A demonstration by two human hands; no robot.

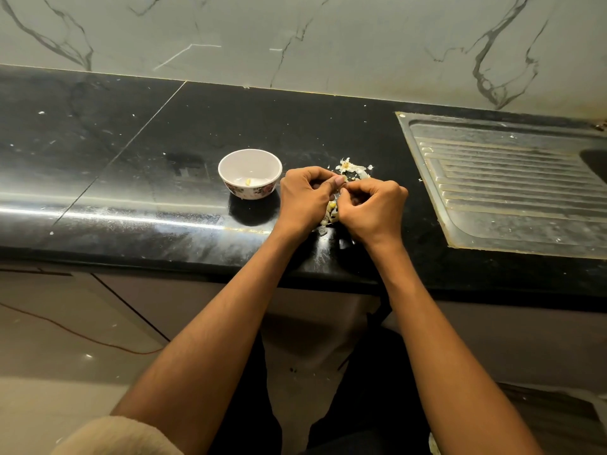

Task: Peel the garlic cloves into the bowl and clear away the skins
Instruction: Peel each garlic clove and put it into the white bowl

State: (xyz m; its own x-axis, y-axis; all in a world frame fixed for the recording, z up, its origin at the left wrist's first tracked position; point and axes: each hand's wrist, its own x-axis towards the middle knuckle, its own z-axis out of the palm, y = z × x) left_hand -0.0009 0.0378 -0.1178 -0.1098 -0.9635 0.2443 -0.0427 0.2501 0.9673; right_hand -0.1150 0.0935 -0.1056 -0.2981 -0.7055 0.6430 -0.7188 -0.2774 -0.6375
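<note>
A small white bowl [249, 174] with a flower pattern stands on the black counter and holds one peeled clove [248, 181]. Just right of it, my left hand [303, 198] and my right hand [372, 208] meet over the counter, fingers curled. Together they pinch a garlic clove [341, 185] that is mostly hidden between the fingertips. Loose papery skins [353, 167] lie behind my hands, and more skins and garlic bits [331, 213] show between and below them.
The black counter [147, 178] is dusted with white specks. A steel sink drainboard [512, 188] fills the right side, with the basin at the far right edge. A marble wall [295, 37] rises behind. Cabinet fronts and floor lie below the counter edge.
</note>
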